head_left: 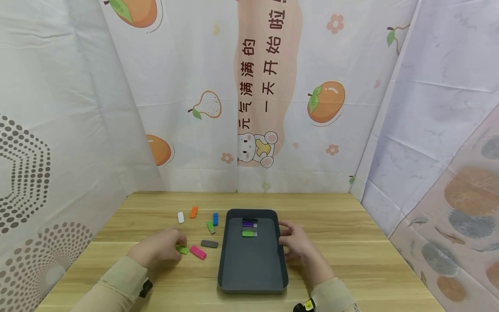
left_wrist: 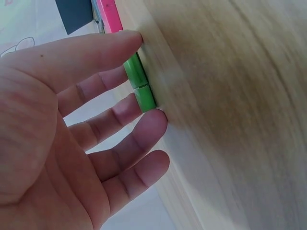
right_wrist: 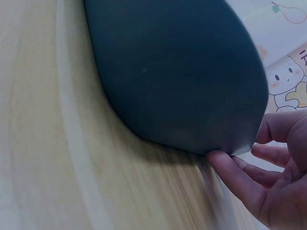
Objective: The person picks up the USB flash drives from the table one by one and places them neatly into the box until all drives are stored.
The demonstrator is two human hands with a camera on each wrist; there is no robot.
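Observation:
On the table, my left hand [head_left: 165,246] has its thumb and fingers around a light green USB stick [head_left: 182,249], with the fingertips close to the wood. In the left wrist view the thumb covers one end of this green USB stick [left_wrist: 139,79]. My right hand [head_left: 297,239] grips the right side of a dark grey tray [head_left: 253,286]. The right wrist view has the thumb low on the tray wall [right_wrist: 182,86] and the other fingers behind its edge. Inside the tray lie a black USB stick [head_left: 250,220], a purple one [head_left: 249,224] and a green one [head_left: 248,234], side by side near the far end.
Left of the tray lie a pink USB stick [head_left: 198,252], a grey one [head_left: 209,244], another green one [head_left: 211,227], a blue one [head_left: 215,219], an orange one [head_left: 193,212] and a white one [head_left: 180,217]. Printed curtains [head_left: 195,147] stand behind the wooden table [head_left: 331,216] and at both sides.

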